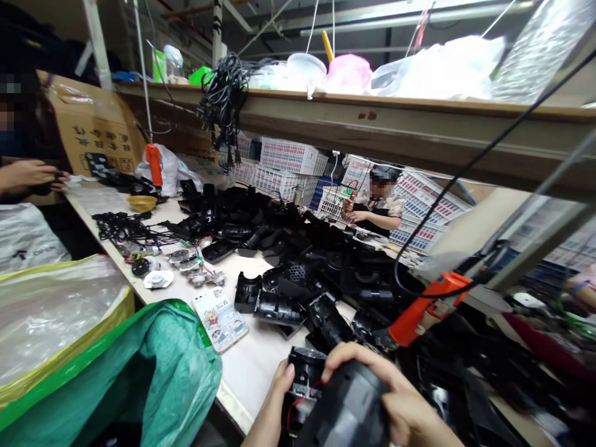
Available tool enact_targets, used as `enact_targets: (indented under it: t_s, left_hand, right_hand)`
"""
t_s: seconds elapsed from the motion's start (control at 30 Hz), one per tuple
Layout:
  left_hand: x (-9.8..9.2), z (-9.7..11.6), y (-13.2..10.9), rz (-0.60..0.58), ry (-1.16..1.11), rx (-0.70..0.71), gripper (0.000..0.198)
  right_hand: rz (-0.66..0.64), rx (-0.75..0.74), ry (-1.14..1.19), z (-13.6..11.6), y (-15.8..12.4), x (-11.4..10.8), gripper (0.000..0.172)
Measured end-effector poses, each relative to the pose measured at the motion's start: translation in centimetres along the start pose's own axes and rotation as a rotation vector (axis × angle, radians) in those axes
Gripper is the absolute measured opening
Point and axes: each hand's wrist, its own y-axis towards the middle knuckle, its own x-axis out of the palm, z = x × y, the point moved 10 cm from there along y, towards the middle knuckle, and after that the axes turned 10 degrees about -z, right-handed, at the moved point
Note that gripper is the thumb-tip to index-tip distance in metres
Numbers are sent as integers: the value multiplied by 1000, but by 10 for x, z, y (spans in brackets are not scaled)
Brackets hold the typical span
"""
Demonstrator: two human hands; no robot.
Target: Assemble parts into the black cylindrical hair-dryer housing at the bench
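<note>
Both my hands hold one black plastic housing point(339, 403) at the bottom edge of the view, near the front edge of the white workbench point(251, 366). My left hand point(272, 410) grips its left side, where red wires and an inner part show. My right hand point(400, 403) wraps over its rounded top and right side. An orange-handled electric screwdriver point(421, 307) hangs on a black cable just above and right of my right hand.
A heap of black plastic shells point(298, 254) covers the bench. A phone in a cartoon case point(220, 318), small motors and wires point(158, 261) and a yellow bowl point(142, 202) lie to the left. Green and yellow bags point(116, 366) stand at the lower left. Other people work at the far left point(28, 177) and behind the bench point(377, 208).
</note>
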Motion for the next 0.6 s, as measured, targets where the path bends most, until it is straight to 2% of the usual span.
enact_targets:
  t_s: [0.07, 0.1, 0.17, 0.27, 0.4, 0.5, 0.53, 0.6]
  left_hand:
    - [8, 6, -7, -21, -7, 13, 35]
    - [12, 9, -10, -32, -9, 21, 38]
    - [18, 17, -16, -52, -13, 38, 42]
    - [24, 28, -25, -67, -19, 66, 47]
    - [30, 33, -40, -124, 2, 28, 71]
    - [42, 30, -51, -195, 47, -51, 89]
    - [45, 28, -54, -187, 34, -73, 93]
    - [44, 23, -58, -98, -32, -104, 100]
  right_hand:
    - [-112, 88, -75, -2, 23, 18, 65]
    - [-142, 109, -155, -6, 33, 26, 64]
    - [-146, 83, -382, -18, 49, 35, 55]
    - [-64, -57, -697, -35, 60, 43, 38]
    - [96, -305, -881, -42, 57, 41, 21]
    - [302, -515, -1051, -53, 42, 36, 21]
    - [396, -555, -1141, -57, 34, 37, 23]
    - [584, -575, -1317, -61, 17, 42, 26]
